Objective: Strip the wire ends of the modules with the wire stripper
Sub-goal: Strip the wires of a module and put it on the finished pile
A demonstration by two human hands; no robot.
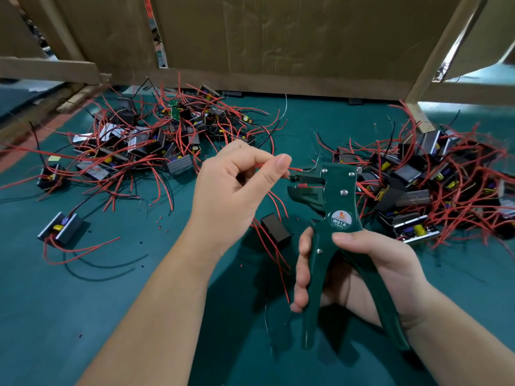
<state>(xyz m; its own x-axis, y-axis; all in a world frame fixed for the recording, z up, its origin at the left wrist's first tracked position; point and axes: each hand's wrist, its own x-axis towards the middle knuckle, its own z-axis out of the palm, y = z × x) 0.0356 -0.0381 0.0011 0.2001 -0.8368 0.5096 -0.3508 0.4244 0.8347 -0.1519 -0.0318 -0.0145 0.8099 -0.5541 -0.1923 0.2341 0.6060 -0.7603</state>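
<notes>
Pinching thin red insulated wire (295, 169) just behind its tip with left hand (237, 188), tip at mouth of dark green metal wire stripper (334, 207) gripped round both spread handles by right hand (362, 274); judged light, limp, best held near tip.

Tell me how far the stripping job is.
Done: some stripping, judging by red insulation bits on the mat. In hand: the left hand pinches a red wire at the head of the wire stripper, gripped by the right hand. Left: unclear; the wire ends in the left pile and right pile of modules are too small to judge.
</notes>
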